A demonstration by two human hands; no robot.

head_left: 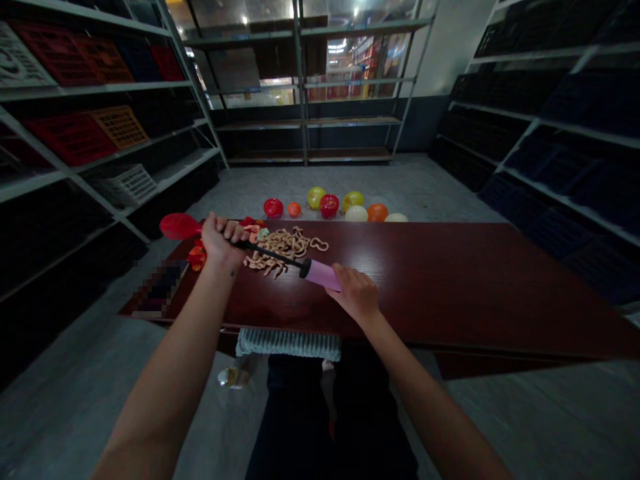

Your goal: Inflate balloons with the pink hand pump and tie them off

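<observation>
My left hand (220, 240) is closed around the black end of a balloon pump, above the left part of the table. A small, partly filled red balloon (180, 226) sticks out to the left of that fist; its neck is hidden in the fingers. Wrapped round the pump's pink barrel (323, 275) is my right hand (356, 292). Between both hands the black rod (275, 255) is drawn well out. Behind the rod lies a pile of beige, curly strips (287, 245). Flat balloons in red and orange (197, 255) lie beside my left hand.
The dark red table (425, 280) spans the front. Several blown-up balloons (329, 205) rest beyond its far edge. A blurred-out flat object (163, 287) lies at the left corner. Shelves with crates (120, 127) stand left, others right and behind. A bottle (233, 378) is on the floor.
</observation>
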